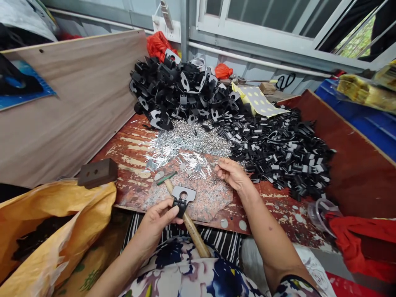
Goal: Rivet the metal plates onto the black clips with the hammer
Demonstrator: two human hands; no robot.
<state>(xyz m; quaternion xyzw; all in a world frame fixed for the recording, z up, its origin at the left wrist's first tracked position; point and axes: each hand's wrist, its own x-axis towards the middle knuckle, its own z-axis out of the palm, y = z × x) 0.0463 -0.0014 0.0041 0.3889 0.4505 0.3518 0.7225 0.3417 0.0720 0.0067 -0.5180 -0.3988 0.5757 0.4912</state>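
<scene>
Between the thumb and fingers of my left hand (pixel 163 214) is a black plastic clip (pixel 183 197), its flat grey face with a round hole turned up. Under it lies a hammer (pixel 196 237) with a wooden handle and a greenish head, the handle end reaching over the table edge to my lap. My right hand (pixel 230 173) is closed at the fingertips beside the heap of small shiny metal pieces (pixel 198 134); what it pinches is too small to tell. Loose metal pins (pixel 162 150) spread to the left of my right hand, above a speckled stone slab (pixel 213 202).
Large black clip parts (pixel 173 82) are heaped at the back, smaller black parts (pixel 284 152) at the right. A dark block (pixel 98 172) and yellow sack (pixel 102 202) are on the left. A sticker sheet (pixel 258 100), scissors (pixel 285 81) and a clear plastic cup (pixel 323 212) are also around.
</scene>
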